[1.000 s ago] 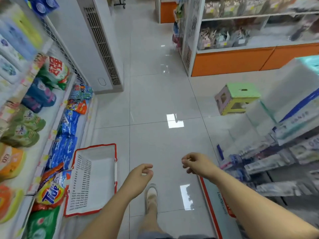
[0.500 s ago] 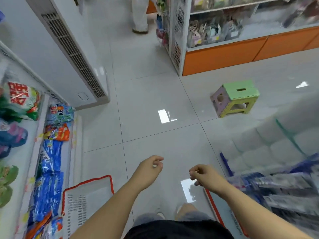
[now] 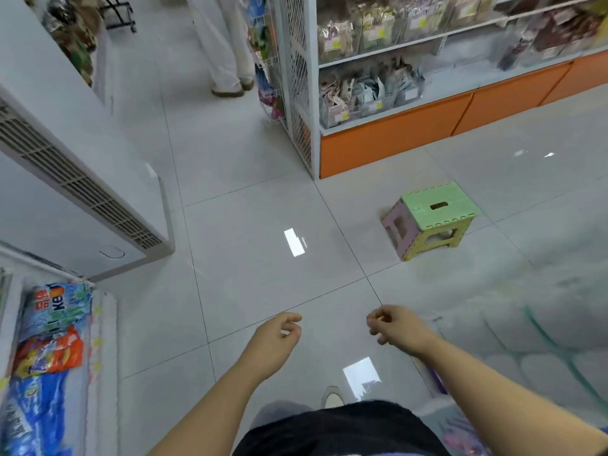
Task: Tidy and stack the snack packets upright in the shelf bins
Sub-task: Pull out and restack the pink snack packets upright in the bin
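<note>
My left hand (image 3: pixel 274 342) and my right hand (image 3: pixel 396 325) hang over the tiled aisle floor, fingers loosely curled, nothing in either. Snack packets (image 3: pixel 365 90) stand in clear bins on the white shelf unit with an orange base (image 3: pixel 391 136) at the far right, well beyond both hands. More packets (image 3: pixel 358 34) fill the shelf above.
A small green and purple folding stool (image 3: pixel 431 218) stands on the floor before that shelf. A white floor air conditioner (image 3: pixel 82 179) is at the left. Detergent bags (image 3: pixel 49 340) lie on the low left shelf. Tissue packs (image 3: pixel 543 340) are at the right. Another person's legs (image 3: pixel 227 44) stand at the top.
The view has swung up and to the right along the aisle. The red and white basket has left the view. Both hands stay curled and holding nothing.
</note>
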